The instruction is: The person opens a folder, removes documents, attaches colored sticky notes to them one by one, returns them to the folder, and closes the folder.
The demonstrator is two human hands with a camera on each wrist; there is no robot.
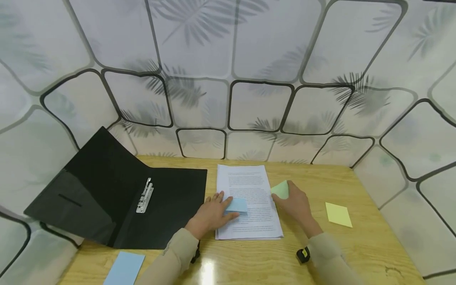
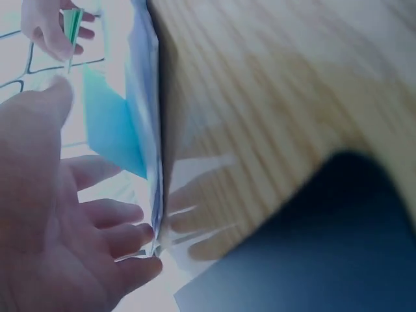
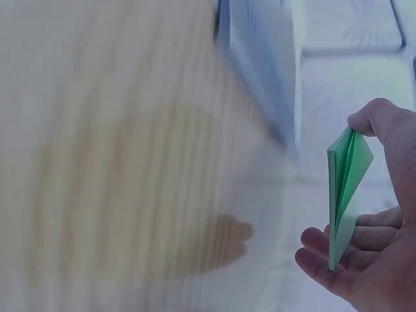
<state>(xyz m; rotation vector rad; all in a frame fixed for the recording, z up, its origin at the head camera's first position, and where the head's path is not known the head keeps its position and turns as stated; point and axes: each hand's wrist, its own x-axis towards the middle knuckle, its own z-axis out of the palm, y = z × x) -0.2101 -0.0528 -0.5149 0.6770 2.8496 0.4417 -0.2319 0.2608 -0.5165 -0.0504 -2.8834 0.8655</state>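
Observation:
A stack of printed paper (image 1: 246, 182) lies on the wooden table, with a light blue sticky note (image 1: 238, 204) on its middle. My left hand (image 1: 212, 213) rests on the stack's left edge, thumb and forefinger spread beside the blue note. In the left wrist view the blue note (image 2: 116, 123) angles up from the sheets and the fingers look loose. Just off the stack's right edge, my right hand (image 1: 296, 202) grips a green sticky note pad (image 1: 281, 190). The right wrist view shows the green pad (image 3: 339, 195) between thumb and fingers, its leaves fanned slightly apart.
An open black folder (image 1: 171, 198) with a metal clip (image 1: 145, 198) lies left of the paper, its cover leaning up against the patterned wall. A blue pad (image 1: 124, 267) sits at the front left. On the right is a yellow sticky pad (image 1: 338, 214).

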